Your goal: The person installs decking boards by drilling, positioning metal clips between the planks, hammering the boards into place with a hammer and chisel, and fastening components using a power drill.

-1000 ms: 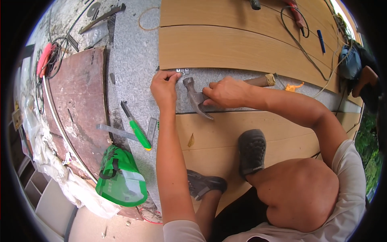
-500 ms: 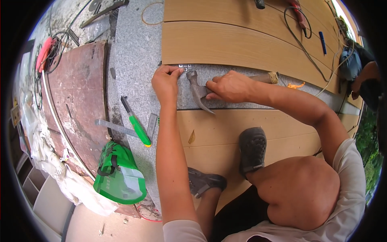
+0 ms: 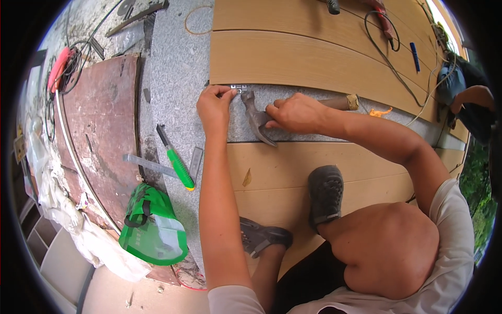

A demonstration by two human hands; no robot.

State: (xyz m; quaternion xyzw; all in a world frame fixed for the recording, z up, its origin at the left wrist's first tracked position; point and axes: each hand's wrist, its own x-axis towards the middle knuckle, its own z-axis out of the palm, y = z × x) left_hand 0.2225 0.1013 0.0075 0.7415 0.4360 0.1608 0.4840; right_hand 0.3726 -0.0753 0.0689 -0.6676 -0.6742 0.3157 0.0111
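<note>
A small metal clip (image 3: 239,89) with holes lies against the near edge of a tan grooved deck board (image 3: 293,57). My left hand (image 3: 214,107) pinches the clip's left side between thumb and fingertips. In my right hand (image 3: 297,113) is a claw hammer (image 3: 256,116), gripped close to its head, with the wooden handle reaching out to the right. The hammer's striking face is beside the clip, and its claw curves toward me. Grey speckled stone shows in the gap between the far boards and the near board (image 3: 277,167) under my feet.
Left of my left arm lie a green utility knife (image 3: 180,170), a metal square (image 3: 151,166) and a green bag (image 3: 157,230). A corded red tool (image 3: 387,26) and a blue marker (image 3: 415,56) rest on the far boards. At the right edge another person's hand (image 3: 468,97) shows.
The hammer head and my right hand have shifted very slightly. My left hand keeps its pinch on the clip. The whole view has moved a little.
</note>
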